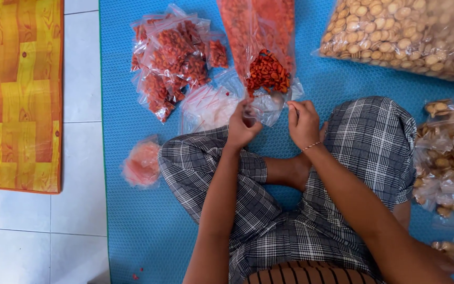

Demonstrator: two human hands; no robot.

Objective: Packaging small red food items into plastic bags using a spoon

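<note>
I sit cross-legged on a blue mat (132,221) in checked trousers. My left hand (241,128) and my right hand (303,122) pinch the two sides of the mouth of a small clear zip bag (269,100). A heap of red-orange snack pieces (267,73) lies at the bag's far end, against a big open bag of the same red snacks (256,26). A thin bracelet circles my right wrist.
Several filled small bags of red snacks (172,58) lie piled at the back left, with empty zip bags (206,108) beside them. A pinkish bag (142,164) rests by my left knee. A large bag of round biscuits (405,31) and small biscuit bags (447,152) lie right. An orange mat (17,94) covers the white tiles.
</note>
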